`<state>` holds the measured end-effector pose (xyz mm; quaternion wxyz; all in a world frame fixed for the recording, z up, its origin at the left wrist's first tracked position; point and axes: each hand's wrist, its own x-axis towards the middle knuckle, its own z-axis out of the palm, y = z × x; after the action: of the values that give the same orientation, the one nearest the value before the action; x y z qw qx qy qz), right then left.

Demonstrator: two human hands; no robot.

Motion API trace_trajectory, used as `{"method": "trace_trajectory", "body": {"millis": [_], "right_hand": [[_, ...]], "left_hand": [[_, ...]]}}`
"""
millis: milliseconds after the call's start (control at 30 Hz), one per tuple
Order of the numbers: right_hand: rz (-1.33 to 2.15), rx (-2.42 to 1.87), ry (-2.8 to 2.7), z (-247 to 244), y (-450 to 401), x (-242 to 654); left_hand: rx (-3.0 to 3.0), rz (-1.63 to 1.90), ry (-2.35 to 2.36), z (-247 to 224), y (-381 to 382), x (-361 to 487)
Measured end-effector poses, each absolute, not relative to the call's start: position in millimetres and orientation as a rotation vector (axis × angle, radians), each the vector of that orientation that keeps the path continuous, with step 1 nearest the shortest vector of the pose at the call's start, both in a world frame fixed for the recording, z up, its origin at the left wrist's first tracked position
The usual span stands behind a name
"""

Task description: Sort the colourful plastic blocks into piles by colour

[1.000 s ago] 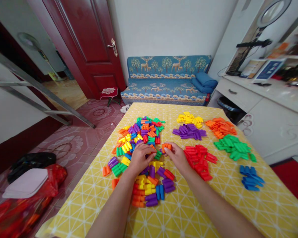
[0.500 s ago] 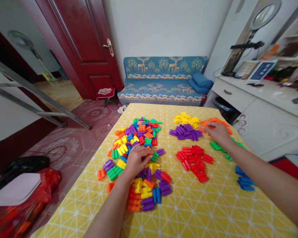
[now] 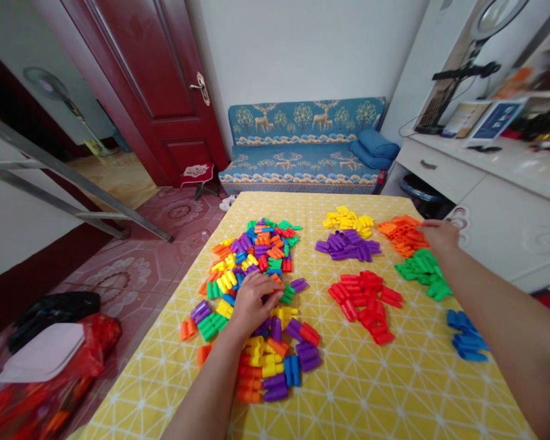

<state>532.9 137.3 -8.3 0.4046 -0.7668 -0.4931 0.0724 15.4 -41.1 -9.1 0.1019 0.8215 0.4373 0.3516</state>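
Over a mixed pile of short plastic tube-shaped toy blocks rests my left hand, fingers lightly bent and thumb apart. Its fingertips are beside an orange and a green block; no block is visibly gripped. At the right edge of a heap of orange blocks is my right hand, fingers drawn together; what they hold, if anything, is hidden. Below that hand lie green blocks, partly covered by my forearm. Separate heaps of yellow blocks, purple blocks, red blocks and blue blocks lie nearby.
The table has a yellow patterned cloth. Beyond it stands a blue sofa. A white cabinet is at the right, a metal ladder at the left. Bags lie on the floor at lower left.
My right hand has moved from the left side of the orange heap to its right edge, uncovering the orange blocks. My left hand stays over the mixed pile. The view has shifted slightly.
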Motion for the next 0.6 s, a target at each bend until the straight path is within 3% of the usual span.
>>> {"method": "trace_trajectory", "body": {"millis": [200,367,600], "right_hand": [[0.187,-1.992,-1.100,-6.5,126.9,521.5],[0.084,-1.682,-1.258,6.5,100.6,462.4],[0.562,-1.136,-1.956,8.7,17.5,305.5]], "left_hand": [[2.427,1.016,1.304,-7.5,-41.8,15.8],[2.426,1.025,1.300,-7.0,-42.7,16.4],[2.418,1.029,1.289,-7.0,-42.3,16.8]]}}
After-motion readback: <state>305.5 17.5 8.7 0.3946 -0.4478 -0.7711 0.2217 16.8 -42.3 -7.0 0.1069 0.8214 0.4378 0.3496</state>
